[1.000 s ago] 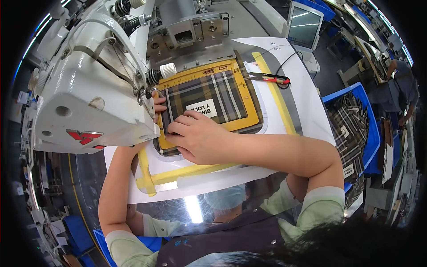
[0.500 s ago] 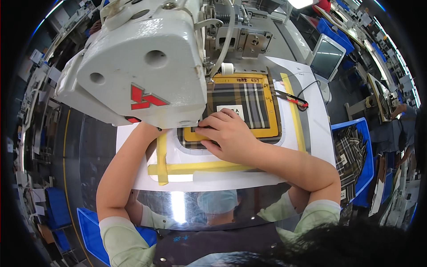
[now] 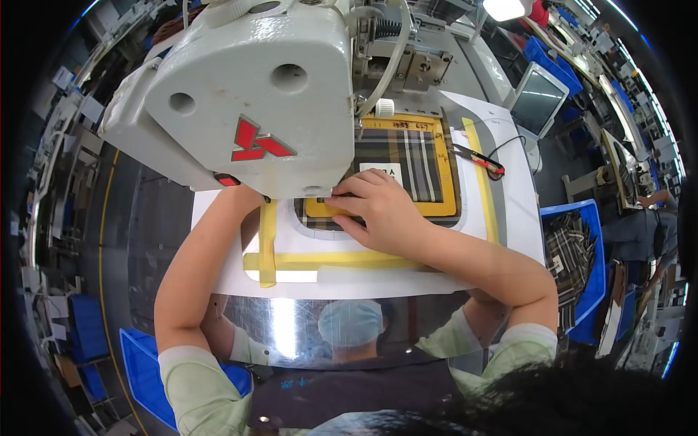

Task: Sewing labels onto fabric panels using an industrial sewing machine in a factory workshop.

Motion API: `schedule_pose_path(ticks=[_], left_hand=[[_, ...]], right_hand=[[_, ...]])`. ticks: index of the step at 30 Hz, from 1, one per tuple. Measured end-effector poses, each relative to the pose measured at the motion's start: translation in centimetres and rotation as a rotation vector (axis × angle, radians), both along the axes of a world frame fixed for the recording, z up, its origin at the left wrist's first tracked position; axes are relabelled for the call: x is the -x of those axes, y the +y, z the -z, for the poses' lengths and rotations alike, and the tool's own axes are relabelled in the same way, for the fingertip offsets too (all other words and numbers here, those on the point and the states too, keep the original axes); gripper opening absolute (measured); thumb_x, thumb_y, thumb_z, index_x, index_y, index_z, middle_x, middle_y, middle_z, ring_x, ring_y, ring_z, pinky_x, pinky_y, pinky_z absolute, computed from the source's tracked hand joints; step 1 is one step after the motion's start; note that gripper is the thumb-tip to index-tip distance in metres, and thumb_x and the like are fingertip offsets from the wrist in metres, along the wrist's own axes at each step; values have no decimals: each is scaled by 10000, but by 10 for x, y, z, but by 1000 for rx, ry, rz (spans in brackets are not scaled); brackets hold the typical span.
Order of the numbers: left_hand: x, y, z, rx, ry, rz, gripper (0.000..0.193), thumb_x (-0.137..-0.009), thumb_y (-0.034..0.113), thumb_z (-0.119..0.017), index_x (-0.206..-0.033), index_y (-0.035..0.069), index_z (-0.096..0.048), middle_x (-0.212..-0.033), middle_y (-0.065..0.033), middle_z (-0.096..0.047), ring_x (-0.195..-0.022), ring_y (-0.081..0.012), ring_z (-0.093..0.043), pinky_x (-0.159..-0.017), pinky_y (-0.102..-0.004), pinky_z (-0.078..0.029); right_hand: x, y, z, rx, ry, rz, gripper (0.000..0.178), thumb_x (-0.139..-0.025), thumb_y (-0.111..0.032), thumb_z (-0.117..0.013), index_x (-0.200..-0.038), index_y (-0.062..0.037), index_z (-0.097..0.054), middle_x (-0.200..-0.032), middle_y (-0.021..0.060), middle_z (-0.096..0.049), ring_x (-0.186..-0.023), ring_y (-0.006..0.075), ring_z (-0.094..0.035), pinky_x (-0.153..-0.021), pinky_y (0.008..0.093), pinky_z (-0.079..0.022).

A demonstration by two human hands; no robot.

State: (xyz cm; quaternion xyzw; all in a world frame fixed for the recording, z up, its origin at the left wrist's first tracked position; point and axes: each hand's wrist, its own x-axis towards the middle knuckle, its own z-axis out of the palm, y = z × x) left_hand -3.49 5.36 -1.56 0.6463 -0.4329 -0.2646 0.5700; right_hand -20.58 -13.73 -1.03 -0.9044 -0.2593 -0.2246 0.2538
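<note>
My right hand (image 3: 389, 211) rests over the lower left corner of a yellow template frame (image 3: 448, 174), fingers bent and thumb apart from them. Its fingertips reach the frame's edge beside the sewing machine head (image 3: 247, 94). Inside the frame lies dark plaid fabric (image 3: 418, 156), and some of it shows past the lower edge. A white label (image 3: 381, 172) lies on the fabric just above my knuckles. My left forearm (image 3: 200, 261) reaches under the machine head, which hides my left hand and its fingers.
Red-handled snips (image 3: 488, 166) lie right of the frame. Yellow tape (image 3: 334, 260) borders the white sheet (image 3: 218, 269). A blue bin (image 3: 592, 280) of plaid pieces stands at right, another blue bin (image 3: 138, 370) at lower left. A screen (image 3: 539, 102) stands beyond; a person works far right.
The view has shifted a little, so the machine head sits farther right and the table higher in the picture. My right hand stays at the frame's corner, fingers slightly shifted.
</note>
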Motion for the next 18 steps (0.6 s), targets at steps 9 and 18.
schedule_pose_path(ticks=[9,18], left_hand=[[3,5,10,16,244,-103,385,-956,154,-462,-1297,-21,-487,-1262,-138,-568,-1108,-177,-577,-951,-272,-469],[13,3,-2,82,285,-2,389,-958,164,-463,-1300,-23,-484,-1250,-134,-575,-1104,-180,-579,-958,-283,-469]], right_hand=[[-1,-1,4,-28,-10,-9,189,-758,-137,-694,-926,-50,-695,-941,66,-626,-902,257,-574,-848,367,-457],[-2,-4,7,-112,-28,-3,166,-737,-126,-719,-875,-37,-698,-917,65,-642,-882,250,-593,-814,365,-477]])
